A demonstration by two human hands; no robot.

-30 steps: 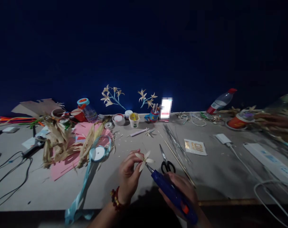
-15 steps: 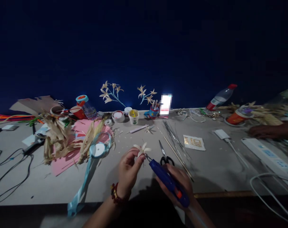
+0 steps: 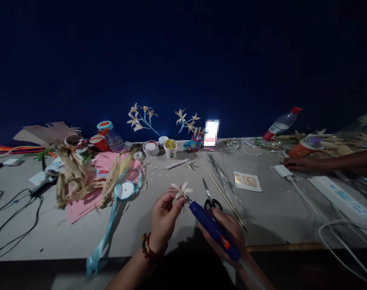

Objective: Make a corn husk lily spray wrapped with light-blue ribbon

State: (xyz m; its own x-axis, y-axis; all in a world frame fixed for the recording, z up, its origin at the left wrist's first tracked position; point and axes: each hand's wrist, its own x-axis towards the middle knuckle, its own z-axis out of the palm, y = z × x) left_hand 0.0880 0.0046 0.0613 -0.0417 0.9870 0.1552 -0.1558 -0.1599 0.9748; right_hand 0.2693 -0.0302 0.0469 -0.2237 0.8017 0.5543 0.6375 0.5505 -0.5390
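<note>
Between the thumb and fingers of my left hand (image 3: 165, 215) is a pale handmade flower (image 3: 181, 189) with narrow petals. My right hand (image 3: 228, 227) is wrapped round a blue hot glue gun (image 3: 213, 229) with an orange trigger. The gun's metal nozzle points at the flower, close beside my left thumb; whether it touches the petals I cannot tell. Black-handled scissors (image 3: 210, 198) lie on the table just beyond my right hand. Further back rest a loose pale flower (image 3: 190, 164) and a thin white-pink tool (image 3: 176, 164).
Left, dried husks (image 3: 71, 177) and a light blue ribbon roll (image 3: 124, 190) lie over pink paper (image 3: 83, 207). Wires (image 3: 224, 177) and a small packet (image 3: 247, 182) lie right of centre. A co-worker's hand (image 3: 301, 163) reaches in near a white power strip (image 3: 342, 199).
The co-worker's hand has moved left across the table, beside the orange cup and white adapter. My glue gun has shifted very slightly left; my left hand is almost still.
</note>
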